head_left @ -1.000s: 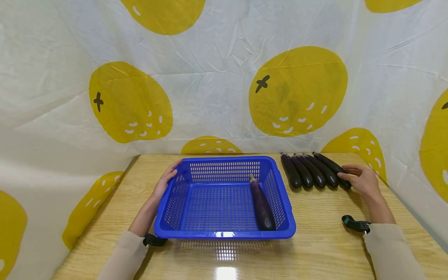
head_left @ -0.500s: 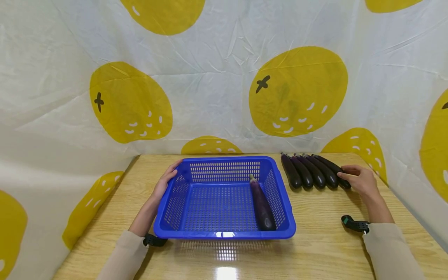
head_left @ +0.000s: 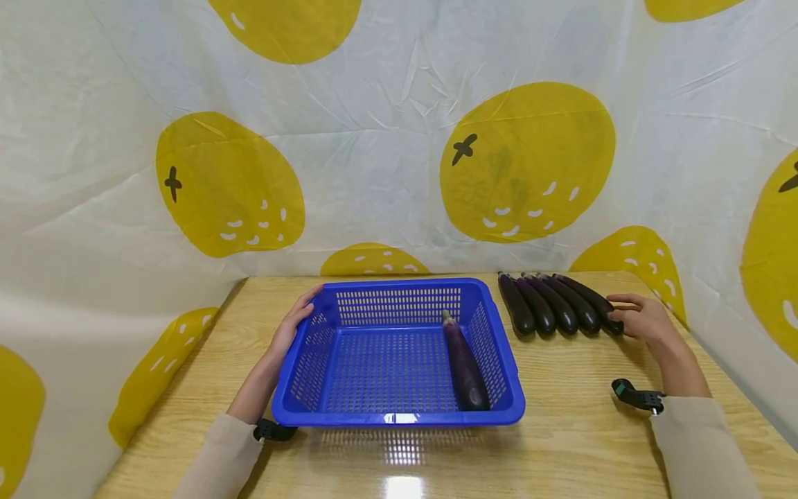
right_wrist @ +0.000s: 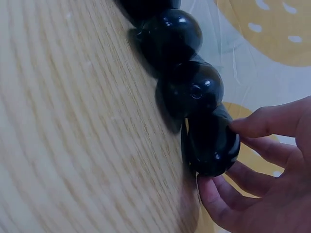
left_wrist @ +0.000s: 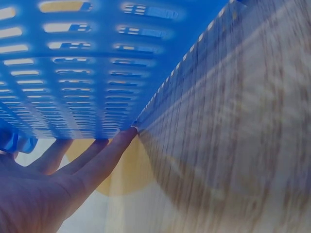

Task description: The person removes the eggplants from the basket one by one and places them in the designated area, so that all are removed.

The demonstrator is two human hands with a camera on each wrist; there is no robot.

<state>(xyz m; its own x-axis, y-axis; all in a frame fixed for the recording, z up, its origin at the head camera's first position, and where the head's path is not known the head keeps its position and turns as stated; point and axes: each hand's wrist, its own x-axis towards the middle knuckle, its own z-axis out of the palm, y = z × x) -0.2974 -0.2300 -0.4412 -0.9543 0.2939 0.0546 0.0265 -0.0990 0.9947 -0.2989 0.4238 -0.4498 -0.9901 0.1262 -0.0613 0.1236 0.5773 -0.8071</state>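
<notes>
A blue plastic basket (head_left: 399, 418) with slotted walls stands in the middle of the table, and one eggplant (head_left: 466, 374) lies inside along its right wall. My left hand (head_left: 288, 334) rests against the basket's left side. In the left wrist view, its fingers (left_wrist: 104, 160) extend straight along the outer wall; the thumb is mostly hidden. To the right of the basket, several dark eggplants (head_left: 541, 312) lie side by side. My right hand (head_left: 648, 322) pinches the blunt end of the outermost eggplant (right_wrist: 214, 145), with fingertips on two sides of it.
The light wooden table (head_left: 561, 443) extends in front of the basket and to its right. A white curtain (head_left: 374, 187) printed with yellow fruit closes off the back and both sides. Black bands (head_left: 636, 396) circle both wrists.
The outermost eggplant has shifted slightly toward me at its stem end. My right fingertips have moved a little on its blunt end. The left hand and basket have stayed put.
</notes>
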